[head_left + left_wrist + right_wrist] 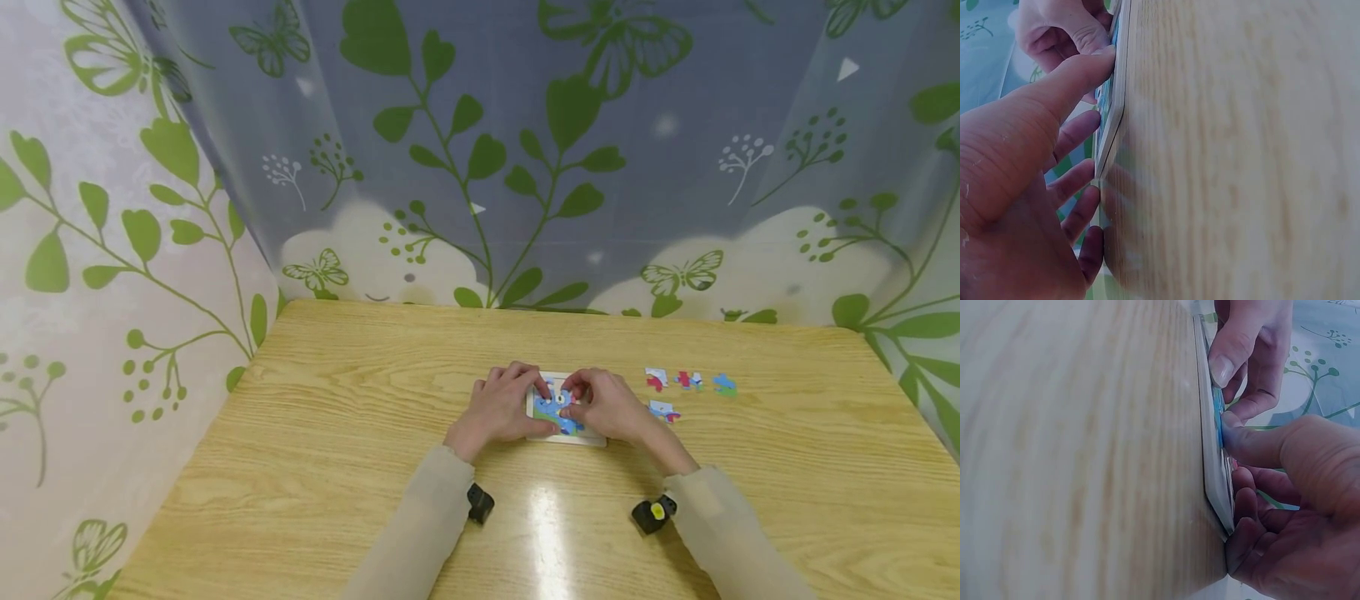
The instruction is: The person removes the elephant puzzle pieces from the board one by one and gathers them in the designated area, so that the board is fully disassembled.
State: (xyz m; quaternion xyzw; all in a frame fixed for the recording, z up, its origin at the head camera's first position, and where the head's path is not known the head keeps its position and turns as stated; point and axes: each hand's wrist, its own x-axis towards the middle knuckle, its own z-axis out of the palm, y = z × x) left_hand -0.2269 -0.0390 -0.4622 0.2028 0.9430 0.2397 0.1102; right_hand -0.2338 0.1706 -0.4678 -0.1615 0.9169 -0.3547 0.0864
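Observation:
A small jigsaw puzzle (552,407) with a blue cartoon animal lies in a pale flat tray (592,441) on the table. From the left, my left hand (504,406) spans the tray's left side, its thumb and index finger pressing on the picture. In the left wrist view, its other fingers (1079,215) extend loosely past the tray's edge. My right hand (609,406) comes from the right, thumb and bent fingers pinching a puzzle piece in the picture, largely hidden beneath them. The right thumb (1254,444) touches the blue part close to the left thumb (1229,359).
Loose puzzle pieces lie right of the tray: a red and white one (656,379), a red one (684,380), a blue and green one (724,384) and a blue and white one (663,411). A patterned curtain (480,167) hangs behind the wooden table (360,467).

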